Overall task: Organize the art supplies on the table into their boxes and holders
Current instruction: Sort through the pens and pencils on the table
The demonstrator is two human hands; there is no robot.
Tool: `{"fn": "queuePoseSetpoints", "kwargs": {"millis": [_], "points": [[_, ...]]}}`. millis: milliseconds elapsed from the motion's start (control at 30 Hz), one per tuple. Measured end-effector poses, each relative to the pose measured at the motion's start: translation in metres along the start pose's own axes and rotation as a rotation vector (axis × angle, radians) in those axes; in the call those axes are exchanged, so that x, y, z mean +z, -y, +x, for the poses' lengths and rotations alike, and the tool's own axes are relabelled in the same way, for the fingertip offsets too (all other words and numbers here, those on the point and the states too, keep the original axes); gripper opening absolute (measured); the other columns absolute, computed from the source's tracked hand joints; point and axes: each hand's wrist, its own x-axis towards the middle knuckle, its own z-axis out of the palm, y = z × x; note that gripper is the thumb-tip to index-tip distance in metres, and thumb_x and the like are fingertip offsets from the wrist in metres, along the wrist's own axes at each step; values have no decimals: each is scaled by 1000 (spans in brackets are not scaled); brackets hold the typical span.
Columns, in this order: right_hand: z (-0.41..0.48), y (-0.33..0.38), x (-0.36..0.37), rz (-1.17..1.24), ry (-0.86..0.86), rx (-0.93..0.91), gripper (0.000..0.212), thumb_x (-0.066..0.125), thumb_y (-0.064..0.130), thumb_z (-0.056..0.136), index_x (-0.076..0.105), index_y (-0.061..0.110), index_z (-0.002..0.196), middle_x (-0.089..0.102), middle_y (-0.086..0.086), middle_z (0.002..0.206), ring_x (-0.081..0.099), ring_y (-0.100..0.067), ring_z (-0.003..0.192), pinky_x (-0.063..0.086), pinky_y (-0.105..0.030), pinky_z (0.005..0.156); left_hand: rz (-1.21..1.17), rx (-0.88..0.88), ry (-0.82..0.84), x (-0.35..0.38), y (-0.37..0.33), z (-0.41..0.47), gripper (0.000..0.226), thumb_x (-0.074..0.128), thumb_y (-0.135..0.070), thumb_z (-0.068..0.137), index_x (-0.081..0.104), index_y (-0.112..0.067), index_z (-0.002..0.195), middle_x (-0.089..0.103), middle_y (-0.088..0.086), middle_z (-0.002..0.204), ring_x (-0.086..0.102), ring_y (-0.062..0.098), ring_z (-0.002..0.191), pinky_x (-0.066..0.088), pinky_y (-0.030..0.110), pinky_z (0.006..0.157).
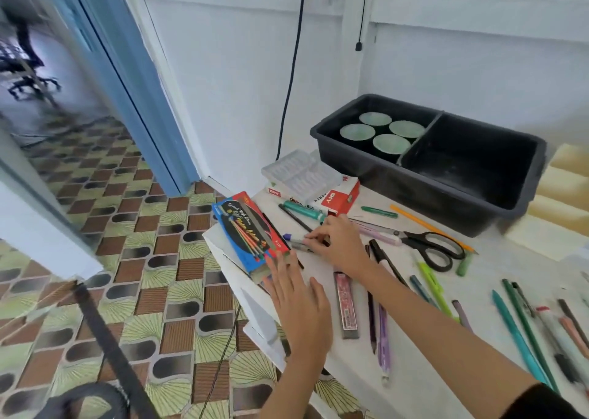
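A person's left hand lies flat on a white table, fingers released and straight, their tips touching the near end of a blue-and-red pencil box. The box sits along the table's left edge, close to the corner. The right hand reaches across just beside the box, its fingers pinching a blue-capped pen that lies on the table against the box's long side.

Behind the hands are one clear plastic tray resting on one red-and-white box. Against the wall stands one black bin with two compartments; four green cups stand in the left one. One pair of black scissors lies in front of the bin, and one red lead case lies under the right forearm. More than a dozen loose pens and pencils are scattered to the right, with bare table between the scissors and that spread.
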Motion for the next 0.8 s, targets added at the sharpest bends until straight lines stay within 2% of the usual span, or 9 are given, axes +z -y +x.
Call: {"fn": "queuePoseSetpoints", "kwargs": {"millis": [133,233,300,433,500,633,733,800], "points": [[-6,2,-7,105,-63,32,16,70,31,80,72,19,89,55,6,82,46,-15,88,40,-32,78,8,10,6,-2,1,-1,59,27,-29,90,32,-9,145,21,7,156,0,17,146,-1,36,118],[-18,5,-21,445,-158,214,10,73,20,79,72,16,88,67,1,81,59,-14,77,50,-22,71,-1,5,-3,-3,-1,0,59,26,-31,90,33,-9,144,23,9,155,3,19,146,-4,34,118],[-31,4,-34,626,-180,318,10,75,18,79,72,19,87,69,1,78,60,-5,67,48,-13,63,1,4,1,-3,-1,1,59,27,-31,89,33,-9,144,24,10,154,3,20,146,-7,32,117],[-67,-6,-58,819,-239,435,13,76,19,79,74,22,91,72,-7,85,62,-9,72,51,-24,75,5,3,31,-3,1,1,56,35,-25,91,31,-10,145,20,10,156,0,21,146,-12,31,116],[-90,-9,-71,884,-280,460,14,73,18,81,74,22,94,70,-10,84,60,-13,71,50,-30,76,-2,12,41,-3,1,0,52,40,-19,95,31,-9,145,17,10,157,-3,21,146,-16,29,114],[-135,-13,-94,907,-374,556,20,70,19,84,72,25,103,70,-6,87,59,-8,71,49,-19,75,-2,31,59,-3,3,-1,48,36,-21,99,30,-8,145,13,12,157,-4,23,146,-11,36,116],[-167,-13,-107,964,-456,603,17,68,18,85,73,23,101,60,1,72,46,-7,61,42,-17,62,5,61,40,-5,1,-2,48,31,-24,99,34,-5,143,18,16,155,3,27,146,1,45,118],[-190,-16,-118,995,-503,605,18,66,19,87,72,17,104,56,-4,73,44,-11,60,38,-20,55,13,124,28,-10,-5,-6,43,36,-17,99,38,-4,140,24,17,153,10,29,145,4,44,118]]}}
